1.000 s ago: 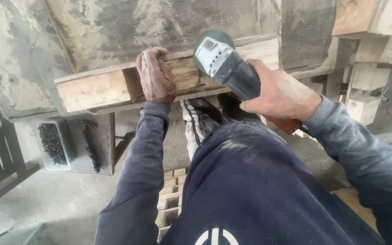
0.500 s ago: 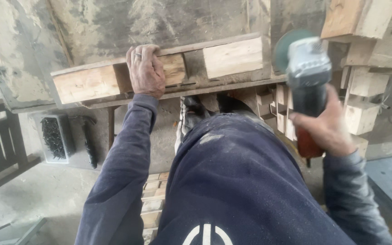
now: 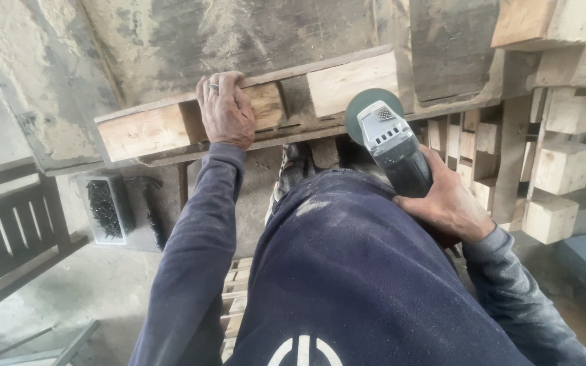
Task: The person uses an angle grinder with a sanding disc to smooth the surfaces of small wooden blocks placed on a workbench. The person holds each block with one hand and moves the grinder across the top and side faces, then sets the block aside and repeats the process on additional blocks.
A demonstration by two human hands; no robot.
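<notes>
My left hand (image 3: pixel 226 112), with a ring on one finger, grips the top edge of a worn wooden pallet (image 3: pixel 145 130) that stands on its side in front of me. My right hand (image 3: pixel 447 203) holds a dark green and grey angle grinder (image 3: pixel 391 144). Its round disc sits against the pallet's lower board, just below a pale wooden block (image 3: pixel 350 83). My raised knee in dark blue trousers fills the middle of the view, and a dusty shoe (image 3: pixel 293 169) rests against the pallet.
More pallets with pale wooden blocks (image 3: pixel 563 167) are stacked at the right. A white box of dark screws (image 3: pixel 105 207) lies on the concrete floor at the left, beside a dark slatted wooden frame (image 3: pixel 8 230). Small stacked wood pieces (image 3: pixel 235 291) lie below my leg.
The grinder, lifted away to the right half a second ago, has come back down to the pallet's lower board. My left hand has stayed on the pallet's top edge.
</notes>
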